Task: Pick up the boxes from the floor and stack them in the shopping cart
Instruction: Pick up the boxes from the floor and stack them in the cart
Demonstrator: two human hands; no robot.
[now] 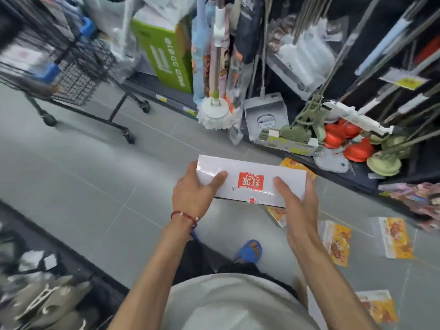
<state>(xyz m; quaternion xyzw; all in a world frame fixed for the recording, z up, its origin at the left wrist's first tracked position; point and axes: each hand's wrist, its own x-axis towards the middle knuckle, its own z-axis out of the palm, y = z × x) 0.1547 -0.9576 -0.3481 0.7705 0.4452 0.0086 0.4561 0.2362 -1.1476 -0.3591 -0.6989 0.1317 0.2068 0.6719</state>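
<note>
I hold a flat white box (250,173) with a red logo in front of me, above the grey floor. My left hand (194,190) grips its left end, thumb on top. My right hand (298,206) grips its right end. Several more boxes with orange and yellow print lie on the floor to the right: one (337,242) beside my right forearm, one (395,236) farther right, one (378,306) near the bottom edge. Parts of others (296,166) show behind the held box. The black wire shopping cart (71,75) stands at the upper left, blurred.
A shelf of mops (215,113), dustpans (265,115), brooms and red and green plungers (357,151) runs along the right. A green carton (171,58) stands on the shelf base. A dark display of goods (42,298) is at the lower left. My blue sandal (250,251) is below.
</note>
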